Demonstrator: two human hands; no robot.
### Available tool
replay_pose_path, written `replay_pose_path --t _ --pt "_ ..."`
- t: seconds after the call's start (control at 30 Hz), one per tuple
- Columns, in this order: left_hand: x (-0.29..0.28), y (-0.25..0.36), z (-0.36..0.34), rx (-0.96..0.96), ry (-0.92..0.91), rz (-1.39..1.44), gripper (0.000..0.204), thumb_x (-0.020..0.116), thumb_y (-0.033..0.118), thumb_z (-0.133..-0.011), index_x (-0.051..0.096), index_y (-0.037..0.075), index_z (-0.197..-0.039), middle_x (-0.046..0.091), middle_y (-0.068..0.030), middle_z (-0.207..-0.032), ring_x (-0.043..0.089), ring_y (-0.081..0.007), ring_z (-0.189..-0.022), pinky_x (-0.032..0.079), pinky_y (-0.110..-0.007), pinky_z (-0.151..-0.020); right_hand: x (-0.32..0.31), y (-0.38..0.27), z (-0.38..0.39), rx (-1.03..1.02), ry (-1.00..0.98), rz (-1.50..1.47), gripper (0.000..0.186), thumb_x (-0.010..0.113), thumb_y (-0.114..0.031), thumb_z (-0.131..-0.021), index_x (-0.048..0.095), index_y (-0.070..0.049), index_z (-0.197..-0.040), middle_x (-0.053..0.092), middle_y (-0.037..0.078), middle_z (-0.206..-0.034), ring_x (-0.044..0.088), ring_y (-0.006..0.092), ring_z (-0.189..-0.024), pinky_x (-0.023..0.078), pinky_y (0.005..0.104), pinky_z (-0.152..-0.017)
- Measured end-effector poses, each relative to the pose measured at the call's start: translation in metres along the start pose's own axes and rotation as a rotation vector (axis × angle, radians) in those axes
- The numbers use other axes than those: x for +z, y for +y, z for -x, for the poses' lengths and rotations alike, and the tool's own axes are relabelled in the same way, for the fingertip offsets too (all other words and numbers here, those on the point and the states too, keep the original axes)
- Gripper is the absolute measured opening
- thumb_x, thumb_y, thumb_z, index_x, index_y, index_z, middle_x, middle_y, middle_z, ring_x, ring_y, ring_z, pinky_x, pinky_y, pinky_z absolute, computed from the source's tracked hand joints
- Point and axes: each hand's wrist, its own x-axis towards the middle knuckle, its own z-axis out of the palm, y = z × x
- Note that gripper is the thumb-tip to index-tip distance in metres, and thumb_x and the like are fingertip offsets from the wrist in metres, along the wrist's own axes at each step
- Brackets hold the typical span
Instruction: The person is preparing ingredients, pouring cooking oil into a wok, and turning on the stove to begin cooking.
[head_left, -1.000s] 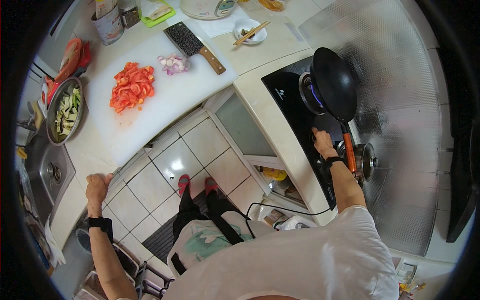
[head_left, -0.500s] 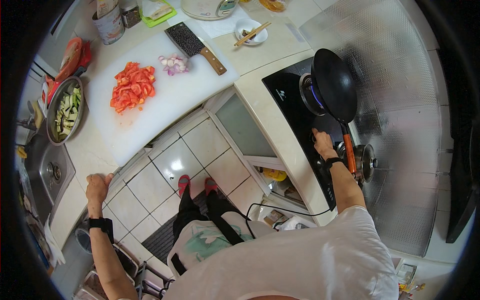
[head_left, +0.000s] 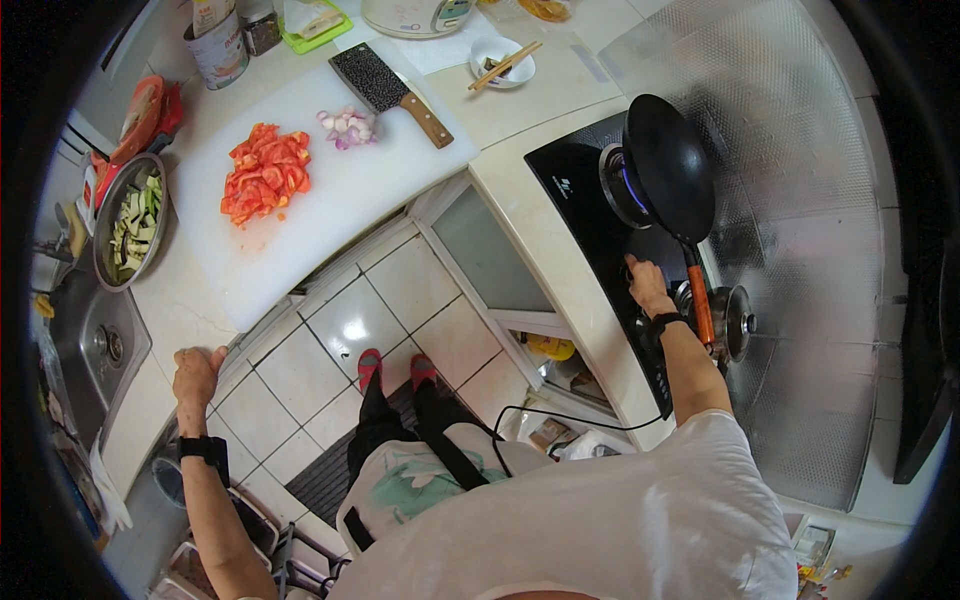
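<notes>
My right hand (head_left: 648, 284) reaches over the black gas cooktop (head_left: 571, 172), its fingers drawn together low on the glass. What lies under the fingertips is hidden. A blue flame burns at the far burner (head_left: 622, 185). Above it, a black wok (head_left: 668, 165) sits tilted, its wooden handle (head_left: 699, 303) pointing back toward my right wrist. On the other side, my left hand (head_left: 197, 378) rests at the counter's edge near the sink, fingers curled and thumb out, with nothing seen in it.
A white cutting board (head_left: 225, 285) bears chopped tomatoes (head_left: 265, 175), cut shallots (head_left: 347, 129) and a cleaver (head_left: 390, 90). Chopsticks (head_left: 505, 67) lie across a small bowl (head_left: 517, 78). A metal bowl of cut vegetables (head_left: 135, 225) stands by the sink (head_left: 75, 340). A lidded pot (head_left: 735, 325) is beside the wok handle.
</notes>
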Motion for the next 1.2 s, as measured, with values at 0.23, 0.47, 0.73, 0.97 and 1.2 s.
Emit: replay_pose_path --t 0.23,0.47,0.73,0.97,1.2 --pt "0.006 -0.005 0.0 0.019 0.051 0.002 0.068 0.051 0.06 -0.083 0.057 -0.006 -0.099 0.051 -0.0271 -0.113 0.061 -0.0429 -0.088 0.051 -0.046 -0.073 -0.008 -0.006 0.003 0.026 -0.025 -0.027 0.054 0.063 0.007 -0.069 0.052 -0.007 -0.119 0.061 0.023 -0.096 0.061 0.0401 -0.091 0.052 0.0445 -0.078" --pt "0.01 -0.009 -0.003 0.032 0.045 -0.015 0.069 0.051 0.06 -0.083 0.057 -0.007 -0.099 0.051 -0.0277 -0.113 0.061 -0.0429 -0.088 0.051 -0.046 -0.073 -0.013 -0.009 0.002 0.072 -0.086 -0.031 0.056 0.06 0.007 -0.07 0.049 -0.007 -0.123 0.061 0.025 -0.098 0.06 0.0406 -0.093 0.051 0.0448 -0.081" --pt "0.004 -0.003 -0.004 0.001 -0.014 -0.011 0.07 0.052 0.06 -0.082 0.058 -0.007 -0.102 0.053 -0.0277 -0.11 0.061 -0.0423 -0.088 0.051 -0.046 -0.073 -0.009 -0.009 0.013 0.079 0.034 -0.131 0.059 0.057 0.006 -0.071 0.044 -0.004 -0.127 0.059 0.027 -0.103 0.058 0.0421 -0.097 0.048 0.0457 -0.086" --pt "-0.006 0.005 0.002 0.017 0.009 -0.011 0.067 0.052 0.06 -0.082 0.06 -0.004 -0.101 0.053 -0.0272 -0.109 0.061 -0.0421 -0.089 0.051 -0.046 -0.073 0.008 -0.009 0.025 0.367 0.259 -0.394 0.061 0.065 -0.01 -0.076 0.039 -0.001 -0.13 0.058 0.027 -0.108 0.057 0.0409 -0.101 0.047 0.0438 -0.087" --pt "0.0 0.0 0.0 0.0 -0.011 -0.019 0.063 0.052 0.058 -0.083 0.061 -0.003 -0.098 0.053 -0.0266 -0.109 0.061 -0.0421 -0.089 0.051 -0.046 -0.073 -0.014 -0.027 0.029 0.708 0.206 -0.493 0.065 0.07 -0.03 -0.075 0.043 0.002 -0.125 0.059 0.026 -0.109 0.057 0.0406 -0.103 0.047 0.0433 -0.087"
